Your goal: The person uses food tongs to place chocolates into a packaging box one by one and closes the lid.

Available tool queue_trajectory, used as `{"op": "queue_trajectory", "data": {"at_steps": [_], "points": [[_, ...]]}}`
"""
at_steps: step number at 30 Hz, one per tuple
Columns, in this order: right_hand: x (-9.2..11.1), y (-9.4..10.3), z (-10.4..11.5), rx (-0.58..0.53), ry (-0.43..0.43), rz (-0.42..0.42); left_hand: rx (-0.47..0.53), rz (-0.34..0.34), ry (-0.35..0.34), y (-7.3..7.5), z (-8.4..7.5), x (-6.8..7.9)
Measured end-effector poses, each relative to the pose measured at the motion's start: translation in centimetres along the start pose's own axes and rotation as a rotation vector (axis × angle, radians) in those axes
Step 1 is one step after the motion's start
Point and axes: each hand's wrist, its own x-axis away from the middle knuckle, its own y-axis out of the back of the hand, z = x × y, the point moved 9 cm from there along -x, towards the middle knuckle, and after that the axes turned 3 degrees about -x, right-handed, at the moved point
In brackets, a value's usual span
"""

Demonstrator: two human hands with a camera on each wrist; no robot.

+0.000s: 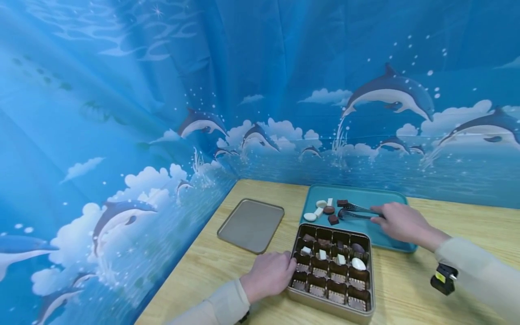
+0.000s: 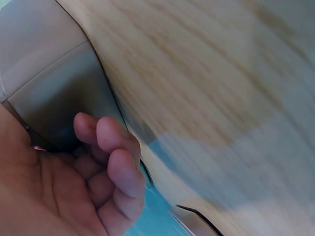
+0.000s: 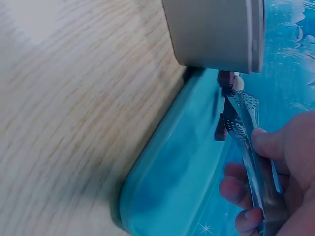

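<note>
A square tin (image 1: 331, 302) with a brown divided liner stands at the table's front; dark and white chocolates lie in its two back rows, and its front rows hold none. My left hand (image 1: 270, 275) grips the tin's left side by the rim; in the left wrist view its other fingers (image 2: 123, 172) curl beside the wall. My right hand (image 1: 400, 221) holds metal tongs (image 3: 246, 142) with perforated ends, their arms apart. The tong tips are over the teal tray (image 1: 365, 192), close to a dark square chocolate (image 1: 342, 203). A second dark chocolate (image 1: 333, 220) lies nearer the tin.
White oval pieces (image 1: 310, 217), white bars (image 1: 318, 212) and a brown oval chocolate (image 1: 328, 210) lie on the tray's left part. A flat metal lid (image 1: 252, 225) rests on the wooden table (image 1: 219, 280) to the left. A dolphin-printed curtain (image 1: 264, 90) hangs behind.
</note>
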Motion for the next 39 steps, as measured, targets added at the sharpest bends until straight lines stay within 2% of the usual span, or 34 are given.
{"op": "queue_trajectory", "data": {"at_steps": [8, 17, 28, 39], "points": [[1.8, 1.4, 0.5, 0.018, -0.008, -0.033, 0.02, 0.005, 0.003, 0.0, 0.0, 0.1], [3.6, 2.7, 1.8, 0.007, 0.001, -0.07, -0.004, 0.003, 0.023, 0.0, 0.2, 0.2], [5.2, 3.8, 4.8, 0.007, 0.073, -0.109, -0.02, -0.018, 0.008, 0.4, 0.3, 0.0], [6.3, 3.0, 9.1, 0.01, 0.175, -0.112, -0.025, 0.015, -0.014, 0.5, 0.2, 0.8]]}}
